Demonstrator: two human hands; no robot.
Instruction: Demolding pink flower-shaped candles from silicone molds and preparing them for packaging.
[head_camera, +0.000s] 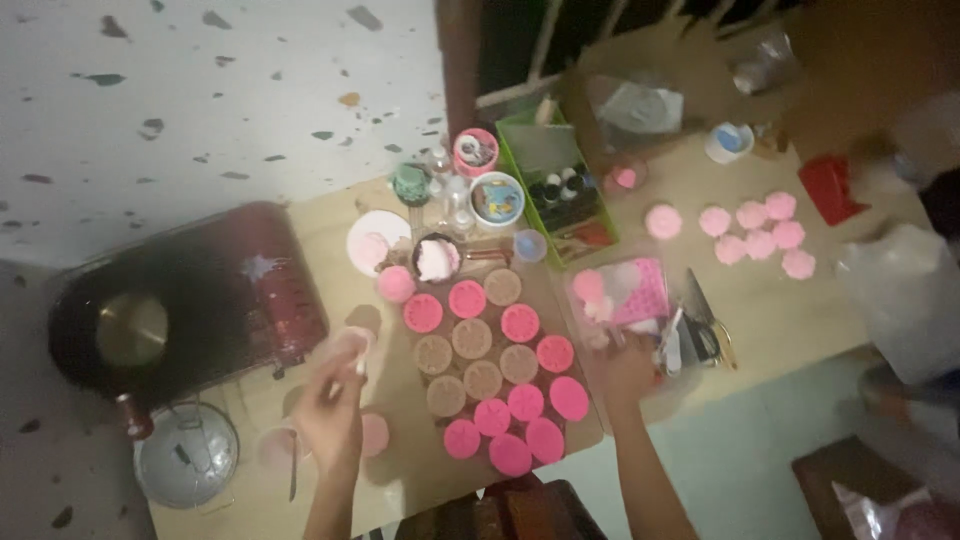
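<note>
My left hand (333, 405) is raised over the table's left part and grips a small pale pink cup (347, 347). My right hand (622, 372) rests at the edge of a clear plastic box (625, 300) with pink pieces inside; whether it grips the box is unclear. Between both hands lies a brown board (575, 440) carrying several round moulds, some bright pink (468, 299), some brown (471, 338). Several pale pink flower-shaped pieces (758, 232) lie on the table at the right.
A black portable gas stove (170, 310) with a red canister stands at left, a metal pot lid (187, 455) in front of it. A green tray (560, 180) with small bottles, cups and bowls stands behind. A white plastic bag (905, 290) sits at right.
</note>
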